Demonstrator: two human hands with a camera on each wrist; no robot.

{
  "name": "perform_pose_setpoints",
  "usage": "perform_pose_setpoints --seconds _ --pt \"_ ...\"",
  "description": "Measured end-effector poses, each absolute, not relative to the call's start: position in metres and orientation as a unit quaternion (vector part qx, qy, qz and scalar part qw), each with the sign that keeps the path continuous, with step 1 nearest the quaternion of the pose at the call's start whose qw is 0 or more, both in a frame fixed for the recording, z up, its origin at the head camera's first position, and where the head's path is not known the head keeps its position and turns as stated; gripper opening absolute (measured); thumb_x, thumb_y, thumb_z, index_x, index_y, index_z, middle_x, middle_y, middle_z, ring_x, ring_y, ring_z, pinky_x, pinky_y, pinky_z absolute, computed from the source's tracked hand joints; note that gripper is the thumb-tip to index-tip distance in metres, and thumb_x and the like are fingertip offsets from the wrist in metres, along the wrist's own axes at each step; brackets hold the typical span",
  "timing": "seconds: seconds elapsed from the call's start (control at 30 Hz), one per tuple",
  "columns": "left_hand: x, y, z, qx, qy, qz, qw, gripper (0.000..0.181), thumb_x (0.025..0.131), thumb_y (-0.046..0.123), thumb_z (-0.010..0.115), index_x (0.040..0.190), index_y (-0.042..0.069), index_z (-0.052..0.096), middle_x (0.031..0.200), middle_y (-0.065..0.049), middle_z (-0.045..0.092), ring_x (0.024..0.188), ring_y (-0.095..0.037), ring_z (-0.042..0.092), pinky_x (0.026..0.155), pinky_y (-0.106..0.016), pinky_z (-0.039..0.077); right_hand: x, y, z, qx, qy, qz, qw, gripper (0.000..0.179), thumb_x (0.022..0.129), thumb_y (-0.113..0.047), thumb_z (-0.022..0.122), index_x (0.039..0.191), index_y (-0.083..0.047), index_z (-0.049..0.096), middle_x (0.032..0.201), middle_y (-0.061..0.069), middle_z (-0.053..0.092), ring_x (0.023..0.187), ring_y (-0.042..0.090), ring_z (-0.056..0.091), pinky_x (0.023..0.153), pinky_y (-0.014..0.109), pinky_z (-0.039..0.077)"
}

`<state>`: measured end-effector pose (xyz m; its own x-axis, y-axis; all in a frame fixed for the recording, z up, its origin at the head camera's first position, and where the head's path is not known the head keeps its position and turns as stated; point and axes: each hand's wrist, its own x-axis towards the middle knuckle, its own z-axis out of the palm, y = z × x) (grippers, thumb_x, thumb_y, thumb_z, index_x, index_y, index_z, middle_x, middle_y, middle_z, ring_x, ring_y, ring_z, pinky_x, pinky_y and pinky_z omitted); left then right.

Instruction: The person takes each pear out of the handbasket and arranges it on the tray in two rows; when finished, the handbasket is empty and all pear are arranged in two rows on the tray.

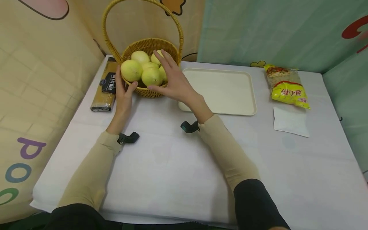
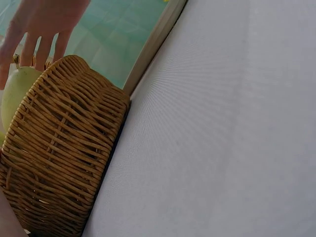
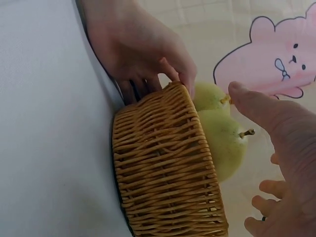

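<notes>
A wicker basket [image 1: 148, 93] with a tall handle stands at the back left of the table, holding several yellow-green pears [image 1: 131, 70]. My left hand [image 1: 123, 97] grips its left side, the thumb over the rim and the fingers along the outer wall, as the right wrist view also shows. Over the basket's right part hovers my right hand [image 1: 177, 82], fingers spread and holding nothing. One pear [image 3: 222, 143] with a short stem rises above the rim in the right wrist view. The right hand partly hides the pears on that side.
Left of the basket lies a pasta packet [image 1: 104, 92]. A cream tray [image 1: 221, 91] lies right of the basket. Farther right are a yellow food bag [image 1: 287, 88] and a white packet [image 1: 290, 121]. Printed curtains [image 1: 273, 32] hang behind the table.
</notes>
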<state>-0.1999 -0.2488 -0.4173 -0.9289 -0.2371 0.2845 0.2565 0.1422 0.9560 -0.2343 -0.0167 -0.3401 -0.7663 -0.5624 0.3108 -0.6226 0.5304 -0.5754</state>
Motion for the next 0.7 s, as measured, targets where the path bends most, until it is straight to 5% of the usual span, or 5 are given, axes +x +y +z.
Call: perform_pose_setpoints --seconds 0.47,0.7 --pt "-0.204 -0.251 -0.419 -0.017 -0.724 -0.664 0.187 0.088 0.098 0.025 0.061 0.171 0.02 0.012 0.177 0.001 0.015 0.159 -0.012 0.022 0.13 -0.034 0.021 -0.244 -0.034 -0.357 0.349 -0.849 0.394 0.049 0.095 0.091 -0.036 0.084 0.167 -0.015 0.031 0.173 0.008 0.031 0.162 0.017 0.023 0.13 0.037 0.024" --pt "-0.202 -0.251 -0.421 -0.01 -0.724 -0.665 0.184 0.088 0.098 0.023 0.061 0.171 0.02 0.012 0.177 0.001 0.015 0.159 -0.013 0.023 0.13 -0.035 0.024 -0.247 -0.035 -0.36 0.342 -0.846 0.404 0.069 0.089 0.089 -0.039 0.085 0.162 -0.014 0.041 0.166 0.005 0.043 0.155 0.015 0.037 0.126 0.027 0.028"
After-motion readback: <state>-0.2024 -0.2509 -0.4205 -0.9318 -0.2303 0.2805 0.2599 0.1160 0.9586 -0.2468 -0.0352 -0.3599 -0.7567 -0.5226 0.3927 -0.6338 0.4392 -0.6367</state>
